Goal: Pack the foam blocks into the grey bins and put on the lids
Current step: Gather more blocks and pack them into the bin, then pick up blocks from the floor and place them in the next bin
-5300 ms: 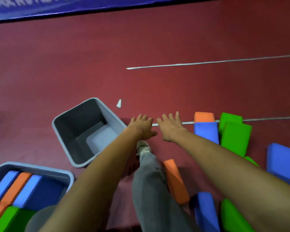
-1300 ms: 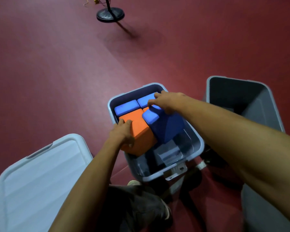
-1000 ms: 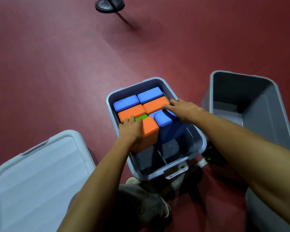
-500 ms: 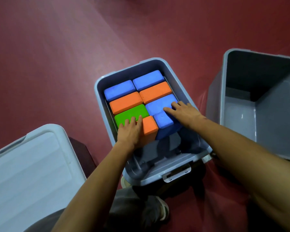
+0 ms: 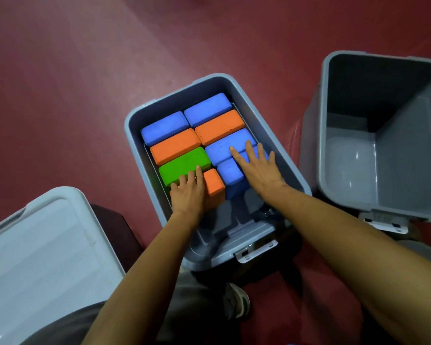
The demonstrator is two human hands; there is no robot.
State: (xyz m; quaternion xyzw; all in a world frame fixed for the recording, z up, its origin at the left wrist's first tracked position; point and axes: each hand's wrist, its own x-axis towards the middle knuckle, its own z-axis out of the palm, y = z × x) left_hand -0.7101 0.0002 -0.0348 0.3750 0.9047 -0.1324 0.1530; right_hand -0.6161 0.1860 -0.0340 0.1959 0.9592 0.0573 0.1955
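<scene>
Foam blocks fill the far part of the middle grey bin (image 5: 132,135), laid in two columns with long axes crosswise. Left hand (image 5: 188,195) lies palm down, fingers (image 5: 191,176) flat on the green block (image 5: 182,163) and the nearest orange block (image 5: 214,183). Right hand (image 5: 260,170) is spread flat on two blue blocks (image 5: 230,175), gripping nothing. Empty grey bin (image 5: 383,155) stands beyond the right fingers; a closed lid (image 5: 42,247) is left of them. No readable writing

A smooth dark-red matte floor (image 5: 90,70) fills the surroundings, lit unevenly (a paler sheen towards the upper left, dimmer elsewhere).
</scene>
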